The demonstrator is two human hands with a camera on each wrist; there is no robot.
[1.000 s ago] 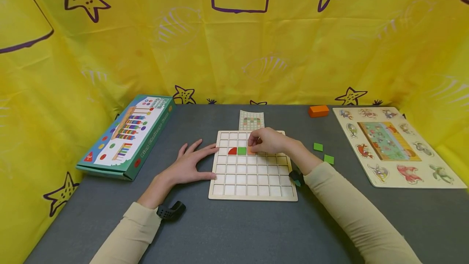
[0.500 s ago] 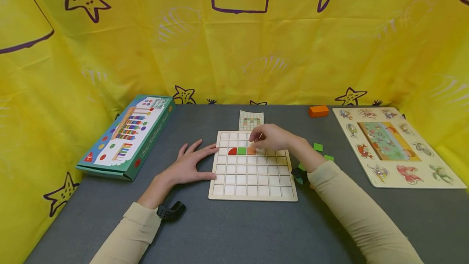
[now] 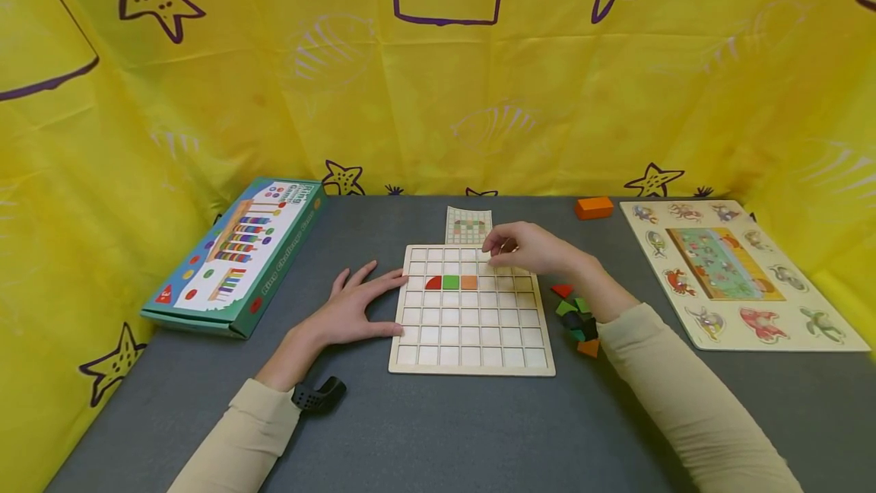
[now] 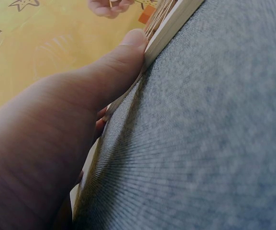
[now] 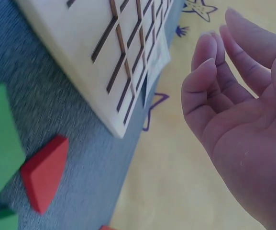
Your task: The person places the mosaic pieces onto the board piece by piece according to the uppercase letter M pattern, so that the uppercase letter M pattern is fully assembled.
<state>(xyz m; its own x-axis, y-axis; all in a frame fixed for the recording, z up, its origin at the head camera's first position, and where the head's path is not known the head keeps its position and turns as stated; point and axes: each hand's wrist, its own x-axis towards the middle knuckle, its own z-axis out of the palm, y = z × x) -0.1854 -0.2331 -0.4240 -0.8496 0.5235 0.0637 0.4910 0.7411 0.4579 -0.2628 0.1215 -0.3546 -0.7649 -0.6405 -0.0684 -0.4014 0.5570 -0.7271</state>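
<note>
A wooden grid board (image 3: 448,337) lies flat on the table, with a red quarter-round tile (image 3: 434,282), a green square tile (image 3: 451,282) and an orange square tile (image 3: 468,282) side by side in one row. My left hand (image 3: 356,312) rests at the board's left edge, thumb and fingertips touching it; in the left wrist view the thumb (image 4: 123,55) lies against the wooden side. Above the board's far right part hovers my right hand (image 3: 523,248). Its fingers are loosely bent and hold nothing, as the right wrist view of the hand (image 5: 248,115) shows.
A small pattern card (image 3: 468,226) lies behind the board. Right of it are several loose tiles (image 3: 587,348), partly under my wrist, including a red piece (image 5: 44,175). An orange block (image 3: 593,208), a picture puzzle (image 3: 725,318) and a game box (image 3: 236,257) stand farther out.
My right hand has let go of the orange square tile, leaving it in the row, and has moved up and right. More loose tiles show beside the board. The left hand has stayed still.
</note>
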